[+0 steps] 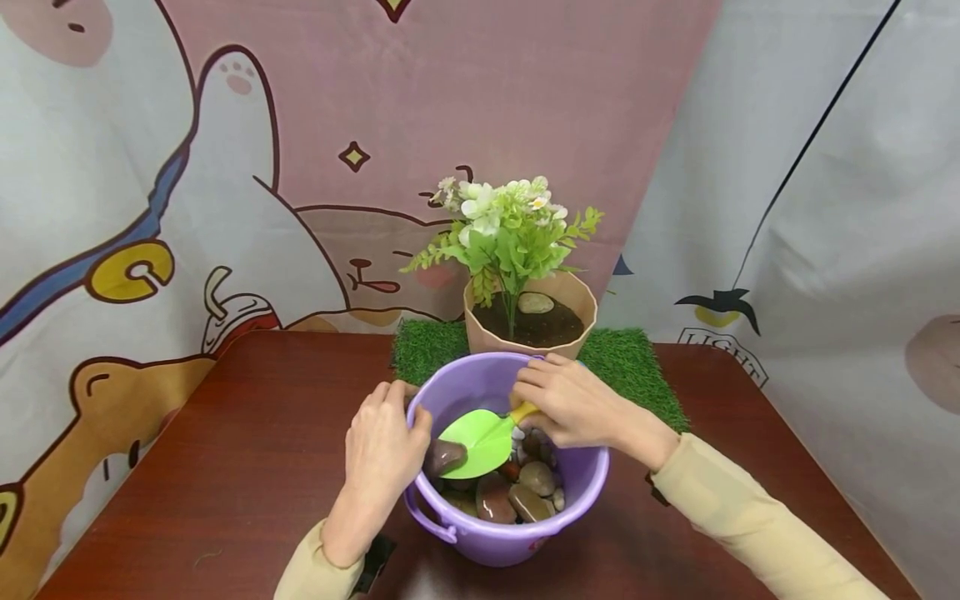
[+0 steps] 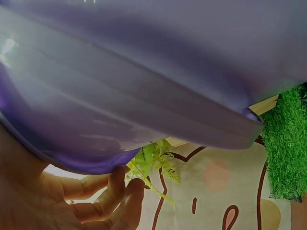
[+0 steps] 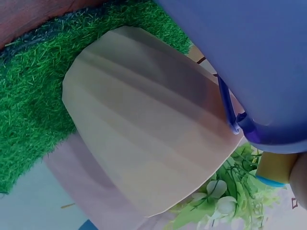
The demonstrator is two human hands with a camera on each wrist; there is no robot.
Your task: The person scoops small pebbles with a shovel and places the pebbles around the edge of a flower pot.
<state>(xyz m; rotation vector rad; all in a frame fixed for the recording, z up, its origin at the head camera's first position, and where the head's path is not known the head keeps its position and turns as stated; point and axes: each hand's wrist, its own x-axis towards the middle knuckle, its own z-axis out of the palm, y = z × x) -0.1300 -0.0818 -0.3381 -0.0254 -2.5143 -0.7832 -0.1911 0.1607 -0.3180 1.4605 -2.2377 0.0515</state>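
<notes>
Slanting across the inside of a purple bucket (image 1: 480, 379), a lime-green toy shovel (image 1: 480, 446) points its blade toward the bucket's left wall. A dark, glossy stone (image 1: 447, 457) lies over the blade's tip, close to that wall. The right hand (image 1: 566, 402) has its fingers curled around the shovel's yellow handle (image 1: 523, 412), whose blue end shows past the hand. The left hand (image 1: 384, 442) grips the bucket's left rim, thumb toward the inside and the other fingers bent loosely outside.

The shovel looks like thin, stiff plastic: probably light, with some flex in the blade under a load. Its yellow handle seems the surest place to hold. The stone looks hard, dense and smooth, perhaps wet, so it could slide off the flat blade; the bucket is likely heavy from its contents and best steadied by the rim.

Below the blade, brown, grey and pale stones (image 1: 537, 478) cover the bucket's bottom. The bucket stands around the middle of a reddish-brown table (image 1: 247, 467). Behind it, at the table's back edge, a mat of artificial grass (image 1: 637, 375) carries a peach flowerpot (image 1: 487, 340) with dark soil, one pale stone and a white-flowered plant (image 1: 510, 242).

A cartoon cloth (image 1: 480, 100) hangs beyond; at its right, below a bird, a banner reads "LIGHT". A small red mark on the bucket's front is unreadable.
</notes>
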